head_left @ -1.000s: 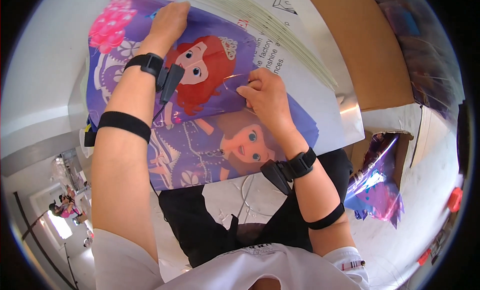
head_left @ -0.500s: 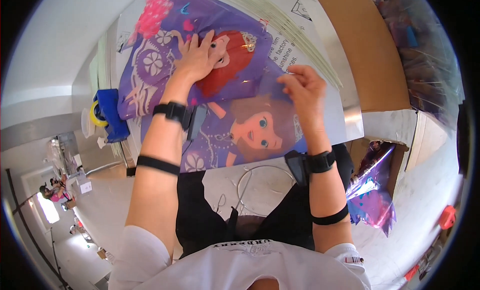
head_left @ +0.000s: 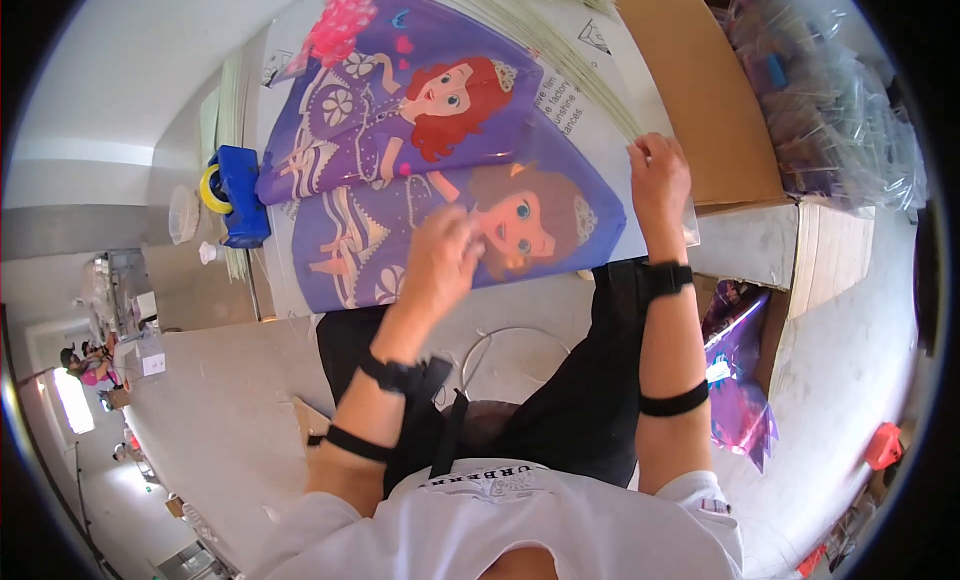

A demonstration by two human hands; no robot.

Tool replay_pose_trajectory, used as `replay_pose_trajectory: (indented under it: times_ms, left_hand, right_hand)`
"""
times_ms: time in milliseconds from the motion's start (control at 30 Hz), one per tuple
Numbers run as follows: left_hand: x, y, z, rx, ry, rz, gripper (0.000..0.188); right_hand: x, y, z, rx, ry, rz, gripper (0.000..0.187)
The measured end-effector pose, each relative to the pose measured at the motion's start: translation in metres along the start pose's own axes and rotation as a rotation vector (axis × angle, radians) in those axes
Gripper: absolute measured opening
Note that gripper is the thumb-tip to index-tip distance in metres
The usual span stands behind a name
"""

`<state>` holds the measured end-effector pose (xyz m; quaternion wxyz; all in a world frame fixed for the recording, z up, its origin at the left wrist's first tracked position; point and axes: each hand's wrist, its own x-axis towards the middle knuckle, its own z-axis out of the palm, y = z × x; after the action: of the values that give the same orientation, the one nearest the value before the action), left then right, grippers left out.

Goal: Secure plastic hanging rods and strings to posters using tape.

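Leaving a bare strip beside the right hand (head_left: 660, 180), the board (head_left: 605, 152) carries the film (head_left: 465, 145), whose near edge passes under the left hand (head_left: 437, 265). Left fingers half curl, blurred, contact unclear; right fingertips bunch together beside the sticks (head_left: 573, 67), hold unclear.

Toward 12 o'clock, the printed purple sheets (head_left: 425, 130) look like thin, smooth plastic film with a soft sheen and faint creases. The slim pale sticks (head_left: 565, 60) at 1 o'clock have a dull finish. At 2 o'clock stands matt brown cardboard (head_left: 700, 100), and farther out, crinkled clear plastic bags (head_left: 845, 140) catch glossy highlights. The blue tape dispenser (head_left: 243, 195) at 10 o'clock seems hard plastic. Purple wrapping (head_left: 738, 385) at 4 o'clock shines like foil. At 6 o'clock, the white shirt (head_left: 590, 525) is soft, matt cloth.
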<state>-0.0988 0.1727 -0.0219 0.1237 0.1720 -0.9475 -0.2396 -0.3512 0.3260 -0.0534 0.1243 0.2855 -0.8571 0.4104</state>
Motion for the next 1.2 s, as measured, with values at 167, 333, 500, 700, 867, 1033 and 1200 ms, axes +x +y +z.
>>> replay_pose_trajectory:
  times_ms: [167,333,500,700,867,1033,1200]
  left_hand:
    - [-0.048,0.022,0.005,0.072,-0.025,-0.006,0.029]
    - [-0.047,0.011,0.006,-0.063,0.077,-0.044,0.024]
    - [-0.034,0.011,0.003,-0.135,0.222,-0.101,0.015]
    - [-0.042,0.002,0.007,-0.012,0.383,-0.124,0.024]
    - [-0.043,-0.031,0.001,0.148,0.404,-0.187,0.034]
    - [-0.036,-0.058,-0.003,0.221,0.309,-0.185,0.020]
    - [-0.030,-0.059,0.005,0.105,0.315,-0.141,0.015]
  right_hand:
    - [0.014,0.011,0.029,-0.438,-0.247,-0.020,0.013]
    - [0.014,0.015,0.020,-0.266,-0.191,-0.122,0.008]
    - [-0.005,-0.012,-0.030,0.052,-0.395,-0.299,0.007]
    - [-0.026,-0.018,-0.045,-0.017,-0.632,-0.467,0.005]
    - [-0.030,-0.018,-0.033,-0.069,-0.678,-0.515,0.007]
    - [-0.028,-0.017,-0.031,-0.076,-0.710,-0.495,0.006]
    - [-0.029,-0.023,-0.027,-0.103,-0.718,-0.451,0.007]
